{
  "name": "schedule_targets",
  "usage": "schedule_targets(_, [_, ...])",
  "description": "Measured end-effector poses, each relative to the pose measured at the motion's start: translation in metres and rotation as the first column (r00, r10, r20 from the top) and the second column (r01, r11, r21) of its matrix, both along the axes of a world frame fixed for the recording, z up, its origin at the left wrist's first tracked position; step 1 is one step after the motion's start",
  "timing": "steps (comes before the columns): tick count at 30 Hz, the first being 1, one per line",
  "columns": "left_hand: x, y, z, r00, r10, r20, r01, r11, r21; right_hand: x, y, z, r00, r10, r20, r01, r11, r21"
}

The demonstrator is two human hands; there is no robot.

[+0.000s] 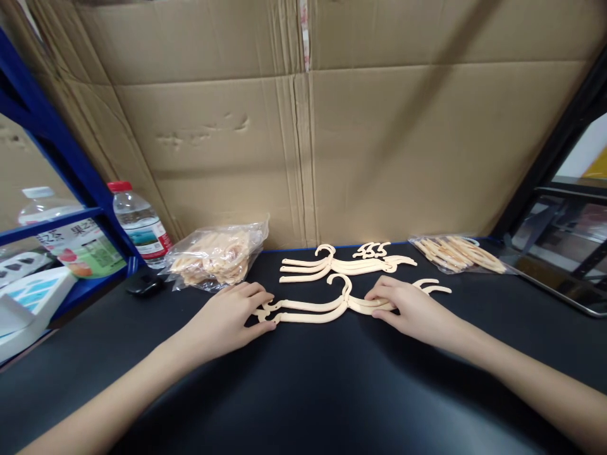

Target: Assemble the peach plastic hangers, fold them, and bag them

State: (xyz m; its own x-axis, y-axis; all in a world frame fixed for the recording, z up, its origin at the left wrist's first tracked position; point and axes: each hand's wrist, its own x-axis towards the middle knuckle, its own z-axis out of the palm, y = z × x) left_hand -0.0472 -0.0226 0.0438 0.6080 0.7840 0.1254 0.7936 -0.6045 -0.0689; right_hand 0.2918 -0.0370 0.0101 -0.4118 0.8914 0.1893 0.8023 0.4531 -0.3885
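Two cream plastic clothes hangers (313, 318) lie one before the other on the black table, hooks pointing away from me. My left hand (232, 317) is closed round their left ends, where small curved pieces show between thumb and fingers. On the right-hand arms of the same hangers, my right hand (408, 308) is closed with thumb and fingers, and curved tips stick out beyond it. Just behind lies another group of cream hanger parts (348, 268), with several small S-shaped hooks (372, 250) further back. My palms and fingers hide parts of the near hangers.
A clear bag of cream parts (215, 256) lies at back left, another bag (458, 254) at back right. A water bottle (142, 224) and a black object (143, 282) are on the left. Cardboard (213, 145) walls the back. A dark-screened device (564, 246) stands right.
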Motion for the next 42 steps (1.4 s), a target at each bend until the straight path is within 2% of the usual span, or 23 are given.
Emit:
schedule_targets(4, [0.001, -0.003, 0.002, 1.0, 0.0, -0.007, 0.0, 1.0, 0.0, -0.003, -0.001, 0.001, 1.0, 0.007, -0.006, -0.007, 1.0, -0.004])
schedule_targets(8, [0.012, -0.011, -0.009, 0.992, -0.059, 0.112, 0.055, 0.998, 0.038, 0.007, 0.004, 0.015, 1.0, 0.008, -0.003, -0.009, 1.0, -0.013])
schedule_targets(12, [0.023, -0.022, -0.024, 0.976, -0.146, 0.163, 0.151, 0.988, -0.02, 0.049, 0.013, 0.039, 0.997, 0.063, 0.051, -0.058, 0.994, -0.092])
schedule_targets(15, [0.028, -0.03, -0.034, 0.963, -0.19, 0.193, 0.201, 0.979, -0.038, 0.086, 0.02, 0.049, 0.994, -0.005, 0.112, 0.02, 0.991, -0.133])
schedule_targets(18, [0.033, -0.037, -0.042, 0.947, -0.203, 0.248, 0.213, 0.977, -0.015, 0.106, 0.026, 0.047, 0.986, -0.049, 0.162, 0.073, 0.987, -0.144])
schedule_targets(22, [0.04, -0.043, -0.047, 0.951, -0.191, 0.245, 0.197, 0.98, 0.001, 0.105, 0.032, 0.038, 0.991, 0.029, 0.131, -0.004, 0.983, -0.182])
schedule_targets(29, [0.042, -0.043, -0.043, 0.941, -0.231, 0.247, 0.24, 0.971, -0.006, 0.097, 0.033, 0.032, 0.99, 0.016, 0.138, 0.013, 0.979, -0.204])
schedule_targets(33, [0.041, -0.042, -0.032, 0.903, -0.356, 0.239, 0.392, 0.911, -0.126, 0.098, 0.032, 0.029, 0.987, 0.015, 0.158, 0.017, 0.98, -0.198])
schedule_targets(36, [0.041, -0.041, -0.024, 0.884, -0.395, 0.25, 0.448, 0.869, -0.21, 0.098, 0.033, 0.029, 0.987, 0.03, 0.157, -0.008, 0.99, -0.139])
schedule_targets(39, [0.042, -0.041, -0.02, 0.874, -0.391, 0.29, 0.46, 0.857, -0.232, 0.095, 0.036, 0.032, 0.986, -0.069, 0.152, 0.07, 0.998, 0.002])
schedule_targets(42, [0.041, -0.041, -0.021, 0.859, -0.41, 0.306, 0.485, 0.844, -0.229, 0.092, 0.037, 0.036, 0.964, -0.209, 0.162, 0.195, 0.976, 0.096])
